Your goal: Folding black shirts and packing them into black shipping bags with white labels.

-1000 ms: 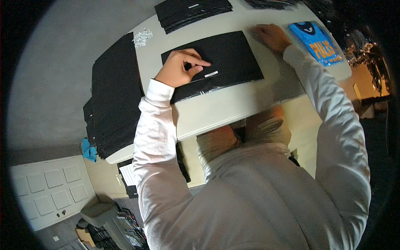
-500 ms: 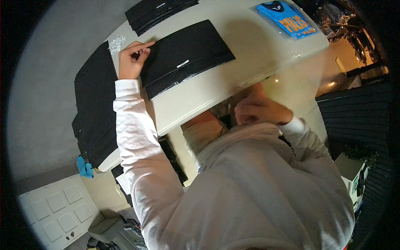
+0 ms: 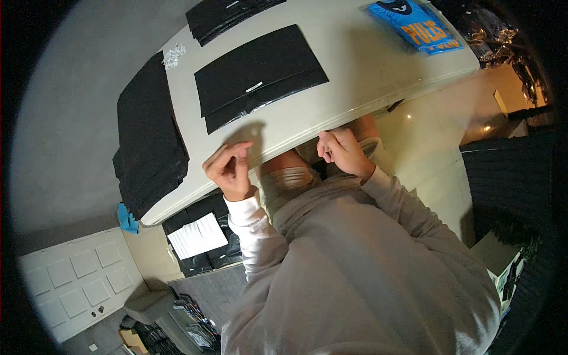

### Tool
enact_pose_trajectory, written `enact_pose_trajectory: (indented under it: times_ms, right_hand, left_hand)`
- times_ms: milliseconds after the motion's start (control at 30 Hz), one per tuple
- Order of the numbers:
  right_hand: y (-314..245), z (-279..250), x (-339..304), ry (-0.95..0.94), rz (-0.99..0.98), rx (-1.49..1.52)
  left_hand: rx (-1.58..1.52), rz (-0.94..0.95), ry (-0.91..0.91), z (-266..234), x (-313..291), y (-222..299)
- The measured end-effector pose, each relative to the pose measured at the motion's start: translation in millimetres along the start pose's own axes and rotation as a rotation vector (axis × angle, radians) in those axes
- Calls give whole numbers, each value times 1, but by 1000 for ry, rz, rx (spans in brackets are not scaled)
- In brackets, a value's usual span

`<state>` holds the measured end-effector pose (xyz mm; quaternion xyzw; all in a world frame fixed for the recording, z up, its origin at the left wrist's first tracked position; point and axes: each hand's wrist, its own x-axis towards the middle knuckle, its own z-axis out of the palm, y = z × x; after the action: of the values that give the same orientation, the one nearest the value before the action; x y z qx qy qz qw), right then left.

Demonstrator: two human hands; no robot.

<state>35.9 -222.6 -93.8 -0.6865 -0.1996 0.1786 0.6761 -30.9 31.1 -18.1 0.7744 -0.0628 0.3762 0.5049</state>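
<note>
Item 1. Left hand (image 3: 229, 170): raised at the near edge of the worktop (image 3: 355, 77), fingers curled with thumb and fingertips pinched together. Whether something tiny sits in the pinch cannot be told. It touches no item on the worktop.

Item 2. Right hand (image 3: 340, 152): held just off the near edge of the worktop, above the lap, fingers folded into a loose fist. Nothing visible inside it.

Item 3. Flat black packet (image 3: 259, 77): lies on the worktop ahead of both hands, beyond the left hand and slightly to its right, apart from either. Its long axis runs roughly crosswise to the person, tilted so the right end sits farther away. A small white label (image 3: 254, 87) sits near the middle; a glossy flap shows along the near side. The left hand is the nearer of the two.

Item 4. Stack of black packets (image 3: 148, 136): to the left of the left hand, along the left end of the worktop, overhanging its edge.

Item 5. Second black pile (image 3: 228, 15): far side of the worktop, beyond the flat black packet.

Item 6. Small heap of white bits (image 3: 173, 56): far left, between the stack and the second pile.

Item 7. Blue printed packet (image 3: 417, 23): far right corner, well beyond the right hand.

Item 8. White sheets (image 3: 198, 235): below the worktop, near the left forearm.
</note>
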Motion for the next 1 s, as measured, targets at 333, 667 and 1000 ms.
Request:
enact_pose_trajectory:
  times_ms: [333, 667, 1000]
  right_hand:
    - [7, -2, 8, -13, -47, 119]
    - [2, -4, 5, -56, -90, 79]
    - [9, -10, 2, 0, -103, 114]
  left_hand:
    - [161, 2, -49, 9, -2, -3]
    - [205, -71, -155, 30, -19, 15]
    - [-45, -666, -259, 96, -54, 25]
